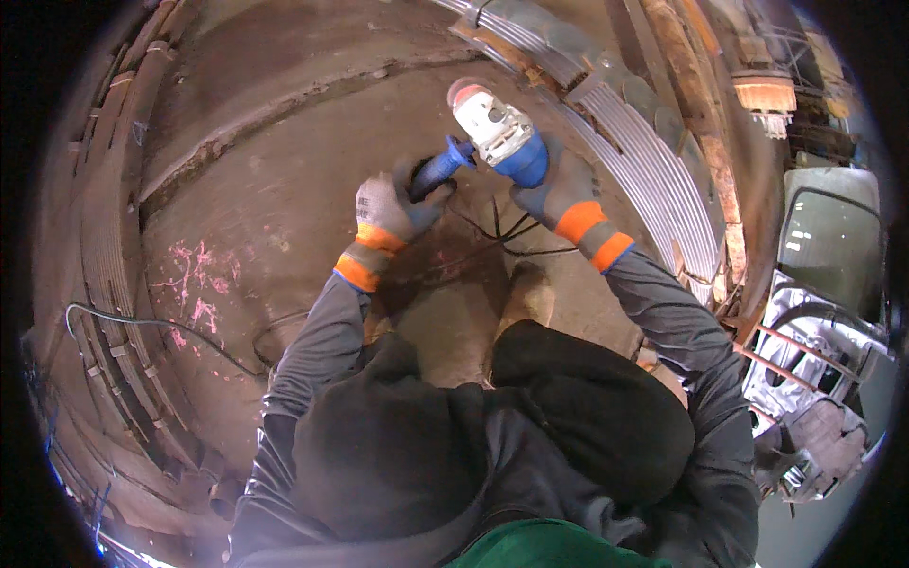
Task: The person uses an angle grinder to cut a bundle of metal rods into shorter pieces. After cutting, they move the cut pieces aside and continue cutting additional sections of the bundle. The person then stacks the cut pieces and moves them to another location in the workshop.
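Observation:
An angle grinder with a blue body, a pale metal head and a reddish disc at its far end is held out in front of me. My left hand, in a grey glove with orange bands, is wrapped round its blue side handle. Gripping the blue body from the right is my right hand, gloved the same way. The disc points away from me, and no workpiece is seen touching it. A dark cord loops on the floor between my arms and my boots.
Bundled silvery metal strips curve along the right beside rusty beams. A vehicle door with glass leans at the far right. Long slats or pipes line the left. Pink marks and a thin cable lie on the brown floor.

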`<state>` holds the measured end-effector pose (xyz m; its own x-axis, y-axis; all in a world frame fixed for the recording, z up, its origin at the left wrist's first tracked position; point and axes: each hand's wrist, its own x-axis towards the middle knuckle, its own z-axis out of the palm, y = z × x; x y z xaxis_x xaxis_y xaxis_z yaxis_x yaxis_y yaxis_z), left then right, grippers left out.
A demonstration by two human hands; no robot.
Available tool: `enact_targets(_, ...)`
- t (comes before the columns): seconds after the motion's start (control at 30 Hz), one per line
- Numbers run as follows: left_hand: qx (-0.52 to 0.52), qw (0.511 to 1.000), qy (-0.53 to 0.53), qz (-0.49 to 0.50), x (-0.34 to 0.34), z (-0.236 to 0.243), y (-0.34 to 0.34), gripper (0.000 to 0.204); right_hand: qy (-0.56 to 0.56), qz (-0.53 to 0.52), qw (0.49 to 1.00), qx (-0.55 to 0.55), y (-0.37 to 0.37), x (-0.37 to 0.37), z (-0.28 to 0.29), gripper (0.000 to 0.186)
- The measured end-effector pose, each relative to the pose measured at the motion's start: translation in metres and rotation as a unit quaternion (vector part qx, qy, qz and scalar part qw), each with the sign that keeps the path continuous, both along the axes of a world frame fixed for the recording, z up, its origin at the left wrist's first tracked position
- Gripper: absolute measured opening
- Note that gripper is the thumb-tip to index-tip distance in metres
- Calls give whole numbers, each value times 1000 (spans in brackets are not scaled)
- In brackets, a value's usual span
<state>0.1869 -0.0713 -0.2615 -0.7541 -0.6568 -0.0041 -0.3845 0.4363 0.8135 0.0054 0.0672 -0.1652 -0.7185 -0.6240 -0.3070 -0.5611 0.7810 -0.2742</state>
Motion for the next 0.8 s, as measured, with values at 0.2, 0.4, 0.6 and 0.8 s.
enact_targets(0.2, -10, 982, -145, -119, -53, -19, -16, 42, -22, -104, 993, -55, 21, -12, -40, 60)
enact_targets(0.4, 27, 980, -85, -177, -121, -48, -33, 43, -4, -73, 996, -50, 11, -56, -54, 58)
enact_targets(0.6, 183, 975, -75, -102, -145, -79, -31, 47, 80, -13, 996, 23, 2, -77, -35, 50)
enact_targets(0.8, 63, 984, -148, -77, -128, -99, -35, 48, -27, -59, 998, 20, 3, -68, -41, 50)
